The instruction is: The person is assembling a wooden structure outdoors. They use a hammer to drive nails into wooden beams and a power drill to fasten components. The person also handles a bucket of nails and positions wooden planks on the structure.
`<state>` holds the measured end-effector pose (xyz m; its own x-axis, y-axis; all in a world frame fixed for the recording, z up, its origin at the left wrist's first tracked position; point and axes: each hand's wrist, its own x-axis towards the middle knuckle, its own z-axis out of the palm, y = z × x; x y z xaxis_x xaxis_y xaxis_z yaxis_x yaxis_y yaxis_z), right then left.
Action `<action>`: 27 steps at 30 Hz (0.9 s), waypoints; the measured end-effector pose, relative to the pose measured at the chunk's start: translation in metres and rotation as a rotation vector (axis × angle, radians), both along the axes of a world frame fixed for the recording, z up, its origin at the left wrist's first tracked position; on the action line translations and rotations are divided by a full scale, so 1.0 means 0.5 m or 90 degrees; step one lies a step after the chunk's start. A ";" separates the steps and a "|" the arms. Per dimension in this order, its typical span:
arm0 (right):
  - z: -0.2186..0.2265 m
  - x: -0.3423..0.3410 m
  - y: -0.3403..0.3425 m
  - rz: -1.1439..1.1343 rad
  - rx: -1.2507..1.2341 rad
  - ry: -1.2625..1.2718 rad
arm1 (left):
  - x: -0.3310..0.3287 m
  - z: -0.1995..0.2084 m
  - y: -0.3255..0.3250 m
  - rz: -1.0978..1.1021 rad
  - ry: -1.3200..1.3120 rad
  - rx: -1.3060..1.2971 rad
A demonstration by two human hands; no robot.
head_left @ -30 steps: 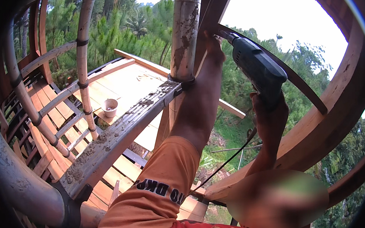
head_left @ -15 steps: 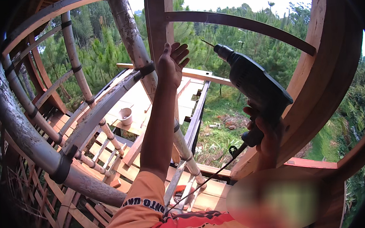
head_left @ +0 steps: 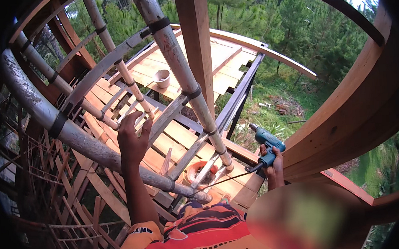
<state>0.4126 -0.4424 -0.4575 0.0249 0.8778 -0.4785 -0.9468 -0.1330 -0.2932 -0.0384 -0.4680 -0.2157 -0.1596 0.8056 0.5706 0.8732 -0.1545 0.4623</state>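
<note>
Left hand (head_left: pixel 134 140): is occupying the area left of centre in the frame, with its fingers pointing upward and its forearm crossing in front of the large grey pole (head_left: pixel 86 140).
Left grip: is showing curved fingers spaced apart from the thumb; contact with the surfaces behind cannot be determined.
Right hand (head_left: pixel 275 165): is occupying the area right of centre, below mid-height.
Right grip: is wrapping around the handle of the power drill.
Power drill (head_left: pixel 271 141): is sitting right of centre, teal in colour, with its chuck (head_left: pixel 253 127) pointing toward the upper left of the frame. In the view it is lying just left of the curved timber beam (head_left: pixel 341 134); contact between the two cannot be determined.
Black cord (head_left: pixel 228 180): is leaving the base of the drill handle and running toward the lower centre.
Upright pole (head_left: pixel 177 57): is leaning from the upper centre toward the lower centre, carrying black bands at its joints.
Timber post (head_left: pixel 194 42): is standing immediately right of the upright pole at upper centre.
Plank platform (head_left: pixel 233 79): is extending across the upper centre and supporting a white bucket (head_left: pixel 162 83).
Orange basin (head_left: pixel 191 169): is resting at lower centre, partly hidden by pale slats (head_left: pixel 205 174).
Trees (head_left: pixel 276 28): are filling the upper right background.
</note>
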 end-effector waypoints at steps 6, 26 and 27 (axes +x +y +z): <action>-0.254 0.008 -0.123 -0.004 -0.197 0.191 | -0.030 -0.163 0.001 0.159 0.229 -0.400; -0.369 -0.145 -0.294 0.527 -0.431 0.009 | -0.030 -0.180 -0.004 0.208 0.260 -0.318; -0.354 -0.163 -0.290 0.569 -0.420 0.021 | -0.035 -0.184 -0.014 0.215 0.259 -0.313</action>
<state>0.3310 -0.5873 -0.6343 -0.5111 0.1459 -0.8471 -0.4383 -0.8920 0.1108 -0.0558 -0.4747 -0.3075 -0.2975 0.9286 0.2219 0.9542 0.2968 0.0374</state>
